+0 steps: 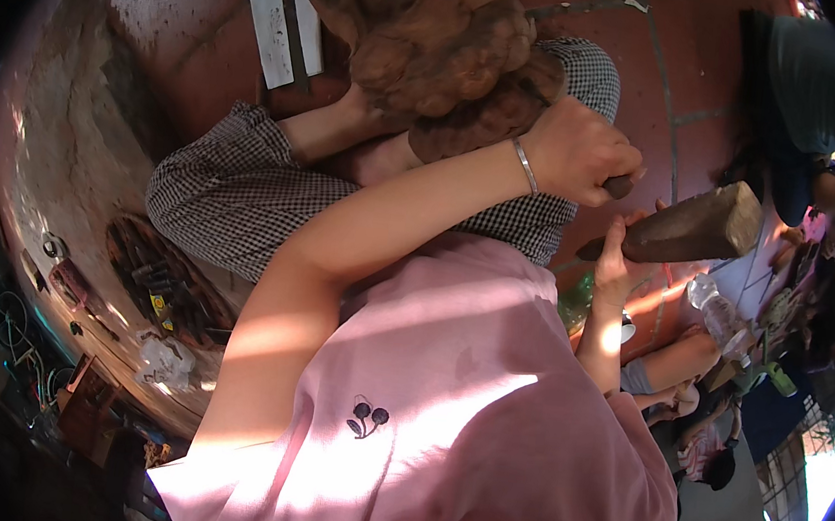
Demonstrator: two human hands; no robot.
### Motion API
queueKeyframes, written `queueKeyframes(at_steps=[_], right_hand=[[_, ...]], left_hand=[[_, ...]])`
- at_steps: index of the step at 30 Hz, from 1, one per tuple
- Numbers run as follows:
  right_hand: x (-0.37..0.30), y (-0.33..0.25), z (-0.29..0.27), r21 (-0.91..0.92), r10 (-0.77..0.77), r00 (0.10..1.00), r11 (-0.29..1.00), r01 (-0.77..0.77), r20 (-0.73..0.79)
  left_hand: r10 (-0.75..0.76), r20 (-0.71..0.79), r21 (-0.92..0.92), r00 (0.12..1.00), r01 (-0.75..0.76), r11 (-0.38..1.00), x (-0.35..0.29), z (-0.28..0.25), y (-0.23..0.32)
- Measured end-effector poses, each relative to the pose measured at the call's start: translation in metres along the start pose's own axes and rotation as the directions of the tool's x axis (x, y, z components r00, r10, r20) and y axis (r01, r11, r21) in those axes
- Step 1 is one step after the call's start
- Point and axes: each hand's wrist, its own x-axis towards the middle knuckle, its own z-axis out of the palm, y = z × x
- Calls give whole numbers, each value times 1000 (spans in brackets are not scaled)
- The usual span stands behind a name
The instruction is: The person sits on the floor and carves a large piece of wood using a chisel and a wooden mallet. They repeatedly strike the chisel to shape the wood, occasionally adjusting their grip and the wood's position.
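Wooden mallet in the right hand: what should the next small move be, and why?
Probably bring the wooden mallet in for a light tap on the handled tool. The right hand grips the mallet's narrow end; the left hand is closed round the tool near the carved wood, leaving its butt exposed and apart from the mallet. The tool's tip is hidden.

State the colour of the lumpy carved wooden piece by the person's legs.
Reddish brown; the lumpy carved wooden piece shows best in the head view.
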Motion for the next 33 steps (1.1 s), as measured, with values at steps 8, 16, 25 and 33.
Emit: queueKeyframes(at_steps=[8, 16, 25, 33], right_hand=[[5, -1, -2, -62, -171, 985, 984, 170, -8], [18, -10, -11, -442, -211, 977, 873, 205, 37], [26, -7, -17, -406, -230, 971, 883, 238, 68], [35, -17, -13, -79, -222, 975, 971, 224, 27]], left_hand=[[-15, 19, -100, 1000, 17, 995, 2, -6, -5], [-136, -86, -145, 987, 122, 982, 12, -16, -14], [-90, 40, -162, 995, 96, 982, 6, -9, -13], [-259, -185, -126, 948, 239, 963, 24, -11, -14]])
